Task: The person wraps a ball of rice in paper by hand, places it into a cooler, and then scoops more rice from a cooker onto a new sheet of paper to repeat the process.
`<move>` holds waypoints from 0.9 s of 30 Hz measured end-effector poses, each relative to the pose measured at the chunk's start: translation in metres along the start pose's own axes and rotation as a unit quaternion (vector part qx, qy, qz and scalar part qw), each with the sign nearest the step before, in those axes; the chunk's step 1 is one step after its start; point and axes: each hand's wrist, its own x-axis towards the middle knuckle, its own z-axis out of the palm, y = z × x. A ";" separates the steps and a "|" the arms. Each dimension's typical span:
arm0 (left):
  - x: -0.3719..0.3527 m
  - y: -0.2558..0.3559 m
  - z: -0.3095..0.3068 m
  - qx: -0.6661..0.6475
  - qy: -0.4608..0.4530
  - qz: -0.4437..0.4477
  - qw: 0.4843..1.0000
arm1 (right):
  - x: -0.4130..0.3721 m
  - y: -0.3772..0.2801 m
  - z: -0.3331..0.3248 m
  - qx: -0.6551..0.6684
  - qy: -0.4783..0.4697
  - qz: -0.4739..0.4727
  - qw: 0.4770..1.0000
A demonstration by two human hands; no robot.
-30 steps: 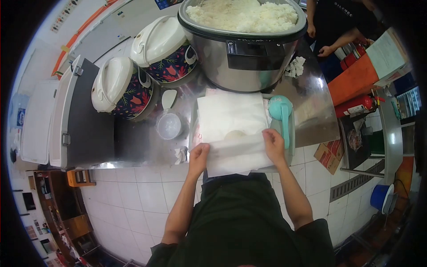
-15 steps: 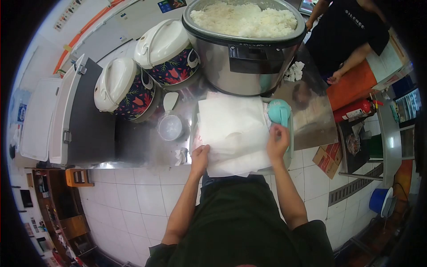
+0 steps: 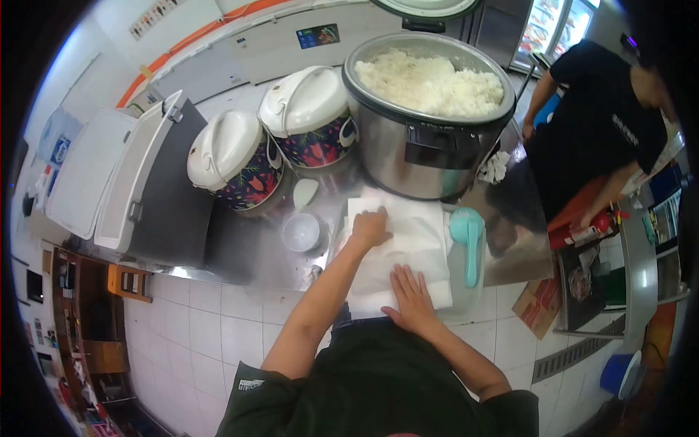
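Observation:
A stack of white paper sheets (image 3: 408, 251) lies on a pale tray (image 3: 457, 309) at the table's front edge. My left hand (image 3: 371, 229) rests on the upper left part of the stack, fingers partly curled but apart, with no object visible in it. Lower down, my right hand (image 3: 413, 297) presses flat on the paper with its fingers spread. Right of the sheets, a teal ladle-like scoop (image 3: 466, 237) lies on the tray, its handle toward me. A clear plastic cup (image 3: 301, 232) and a pale rice paddle (image 3: 306, 193) are to the left.
A large rice cooker (image 3: 429, 146) full of cooked rice (image 3: 429, 81) stands behind the paper. Two floral pots with white lids (image 3: 226, 149) and an open cooler box (image 3: 171, 189) occupy the left. A person in black (image 3: 601, 124) stands at right, beyond crumpled tissue (image 3: 495, 167).
My left hand has moved from the paper's left edge onto its upper part. My right hand has left the scoop's side and flattened on the paper. The view has shifted; the person has moved.

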 end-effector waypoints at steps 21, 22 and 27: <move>-0.105 0.027 0.013 -0.030 0.189 0.329 0.925 | 0.020 0.009 0.000 -0.018 -0.056 0.028 0.998; -0.105 0.026 0.013 -0.028 0.181 0.320 0.929 | 0.019 0.009 0.000 -0.015 -0.075 0.037 0.996; -0.111 0.030 0.012 -0.042 0.191 0.295 0.935 | -0.003 0.018 -0.002 -0.004 -0.007 -0.014 1.000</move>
